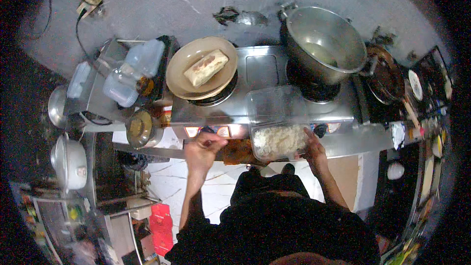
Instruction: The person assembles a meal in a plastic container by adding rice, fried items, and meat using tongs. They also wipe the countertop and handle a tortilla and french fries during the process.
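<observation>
My right hand (315,148) grips the right side of a clear plastic container (255,137) at the stove's front edge. White crumbly food (279,141) fills its lower part, and a clear lid (274,105) stands open toward the stove top. Left of the container, my left hand (202,148) hovers before the front panel near a dark knob (206,130), its fingers drawn together; whether something small is between them I cannot make out. Beyond it, a browned wrap (207,67) lies in a wide beige pan (179,76) on the left burner.
A large metal pot (326,39) stands on the right burner of the steel stove (262,66). Plastic tubs (145,56) and a jar of yellowish contents (141,128) are at the left. A dark pan (385,76) sits far right, and a white pot (73,162) far left.
</observation>
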### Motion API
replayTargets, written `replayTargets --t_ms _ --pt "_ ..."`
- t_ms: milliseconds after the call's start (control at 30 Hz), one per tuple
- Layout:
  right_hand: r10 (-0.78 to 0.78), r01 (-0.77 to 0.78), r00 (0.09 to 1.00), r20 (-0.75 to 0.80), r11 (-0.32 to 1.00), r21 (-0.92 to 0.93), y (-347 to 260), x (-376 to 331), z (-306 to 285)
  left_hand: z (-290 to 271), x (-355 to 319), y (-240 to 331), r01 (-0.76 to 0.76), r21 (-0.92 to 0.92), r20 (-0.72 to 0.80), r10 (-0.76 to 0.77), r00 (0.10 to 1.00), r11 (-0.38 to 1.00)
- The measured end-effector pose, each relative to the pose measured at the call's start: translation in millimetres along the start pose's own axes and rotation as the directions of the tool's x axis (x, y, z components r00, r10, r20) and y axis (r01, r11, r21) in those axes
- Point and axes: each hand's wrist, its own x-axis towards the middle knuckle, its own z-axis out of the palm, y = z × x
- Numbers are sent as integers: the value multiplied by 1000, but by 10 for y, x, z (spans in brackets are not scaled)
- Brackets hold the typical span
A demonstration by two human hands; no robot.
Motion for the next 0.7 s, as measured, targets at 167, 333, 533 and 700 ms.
replayTargets --t_ms 167,333,533,700 --pt "-31 42 995 -91 991 123 -15 -716 -292 640 -88 148 279 250 537 -372 757 927" --pt "-197 210 959 -204 977 43 75 -1467 -883 1655 -433 196 504 131 840 -366 401 853" --pt "-136 236 840 -525 963 128 -45 -2669 -1690 3311 -1445 1108 818 -147 983 -12 185 556" --pt "-271 288 623 -733 952 -107 114 -3571 -2515 4583 -2370 1506 826 -86 996 43 74 557"
